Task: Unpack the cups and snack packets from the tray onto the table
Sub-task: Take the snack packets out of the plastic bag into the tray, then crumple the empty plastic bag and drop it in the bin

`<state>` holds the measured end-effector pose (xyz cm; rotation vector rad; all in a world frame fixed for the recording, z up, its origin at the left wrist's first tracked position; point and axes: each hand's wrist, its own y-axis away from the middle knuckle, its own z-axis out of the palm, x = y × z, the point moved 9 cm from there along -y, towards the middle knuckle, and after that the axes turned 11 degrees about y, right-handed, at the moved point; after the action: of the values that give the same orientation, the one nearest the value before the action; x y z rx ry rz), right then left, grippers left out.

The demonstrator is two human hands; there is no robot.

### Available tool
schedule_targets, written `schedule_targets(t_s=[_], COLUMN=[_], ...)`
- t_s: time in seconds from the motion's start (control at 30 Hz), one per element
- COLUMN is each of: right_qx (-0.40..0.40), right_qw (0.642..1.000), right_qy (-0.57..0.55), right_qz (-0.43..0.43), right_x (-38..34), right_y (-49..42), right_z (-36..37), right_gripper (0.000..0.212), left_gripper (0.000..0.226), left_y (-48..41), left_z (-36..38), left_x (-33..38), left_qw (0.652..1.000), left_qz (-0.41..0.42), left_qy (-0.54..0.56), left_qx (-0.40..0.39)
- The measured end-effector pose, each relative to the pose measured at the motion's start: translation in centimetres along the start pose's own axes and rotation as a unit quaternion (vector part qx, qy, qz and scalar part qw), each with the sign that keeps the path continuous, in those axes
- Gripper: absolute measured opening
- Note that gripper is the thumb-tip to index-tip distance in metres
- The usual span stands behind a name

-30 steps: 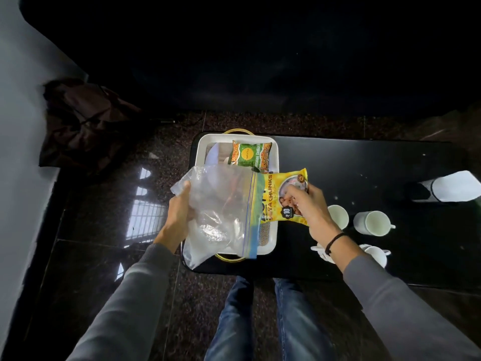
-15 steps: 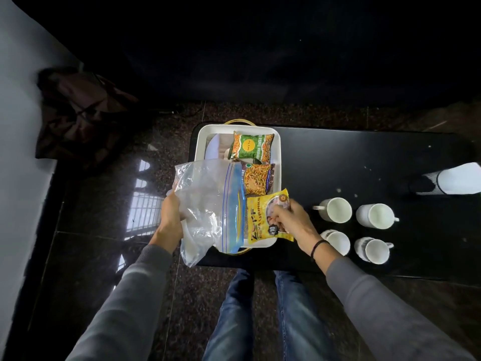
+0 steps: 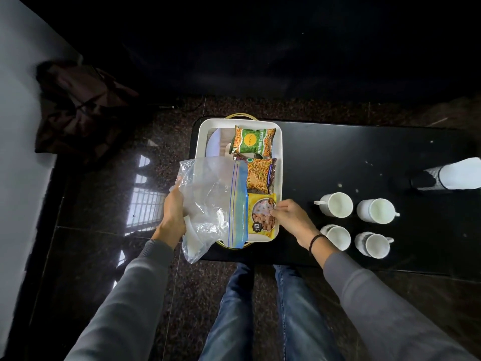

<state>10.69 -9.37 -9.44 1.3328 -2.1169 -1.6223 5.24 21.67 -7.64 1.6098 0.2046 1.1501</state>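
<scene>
A white tray [image 3: 280,142] stands on the left end of the black table [image 3: 338,152]. Three snack packets lie in a row inside it: a green one [image 3: 253,142] at the far end, a brown one [image 3: 260,175] in the middle, a yellow one [image 3: 263,213] nearest me. My right hand [image 3: 289,217] pinches the yellow packet's right edge as it lies in the tray. My left hand [image 3: 173,209] grips a clear zip bag [image 3: 216,201] with a blue seal, held over the tray's left side. Several white cups [image 3: 335,204] stand on the table to the right of the tray.
A white-and-black object [image 3: 453,174] lies on its side at the table's right end. A dark bag [image 3: 78,105] slumps on the floor against the left wall. My knees in blue jeans [image 3: 260,308] are just below the table's near edge.
My right hand has brought the yellow packet down from above the tray's middle into its near end. The zip bag has shifted left, which uncovers the brown packet.
</scene>
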Motion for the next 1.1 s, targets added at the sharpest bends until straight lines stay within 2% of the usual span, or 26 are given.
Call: schedule_targets(t_s=[0.1,0.23,0.3,0.4,0.5,0.6,0.67,0.8,0.87,0.97,1.07,1.1], right_qx=[0.041,-0.014,-0.041,-0.104,-0.132,-0.078,-0.032,0.053,0.127,0.221,0.261,0.252], right_qw=[0.998,0.984,0.970,0.947,0.935,0.937,0.936,0.945,0.957,0.950,0.943,0.944], right_qy=[0.006,-0.142,-0.212,-0.270,-0.278,-0.283,-0.289,-0.267,-0.208,-0.182,-0.166,-0.165], right_qz=[-0.037,-0.103,-0.114,-0.139,-0.176,-0.188,-0.198,-0.179,-0.155,-0.123,-0.126,-0.132], right_x=[-1.1,-4.1,-5.7,-7.5,-8.3,-7.9,-7.3,-5.4,-4.4,-2.0,-0.3,0.0], right_y=[1.4,4.1,5.7,8.1,10.7,12.2,13.1,14.5,14.7,15.3,15.9,16.0], right_z=[-2.1,-2.9,-3.4,-3.5,-4.2,-6.1,-7.8,-11.2,-13.1,-16.6,-19.2,-19.8], right_gripper=[0.030,0.018,0.033,0.060,0.057,0.049,0.036,0.027,0.029,0.034,0.028,0.043], left_gripper=[0.044,0.038,0.040,0.056,0.065,0.065,0.066,0.078,0.082,0.071,0.044,0.038], left_y=[-0.3,-0.1,0.6,1.5,3.3,6.0,8.7,11.8,12.3,14.5,17.4,18.3], left_z=[0.5,1.4,2.6,4.5,6.1,10.2,12.0,12.6,13.3,15.0,17.6,18.3], left_x=[-0.3,-0.5,-0.2,0.5,1.0,1.4,1.7,0.4,-0.1,0.3,0.2,-0.1], left_qw=[1.000,1.000,1.000,1.000,0.999,0.978,0.963,0.962,0.958,0.956,0.940,0.935], left_qz=[0.001,-0.003,0.000,0.017,0.030,0.012,0.002,0.008,0.025,0.075,0.089,0.087], left_qy=[-0.009,-0.014,-0.003,-0.005,-0.021,0.027,0.009,-0.137,-0.154,-0.154,-0.199,-0.218], left_qx=[0.009,0.027,0.010,-0.009,-0.027,-0.205,-0.269,-0.235,-0.240,-0.237,-0.262,-0.267])
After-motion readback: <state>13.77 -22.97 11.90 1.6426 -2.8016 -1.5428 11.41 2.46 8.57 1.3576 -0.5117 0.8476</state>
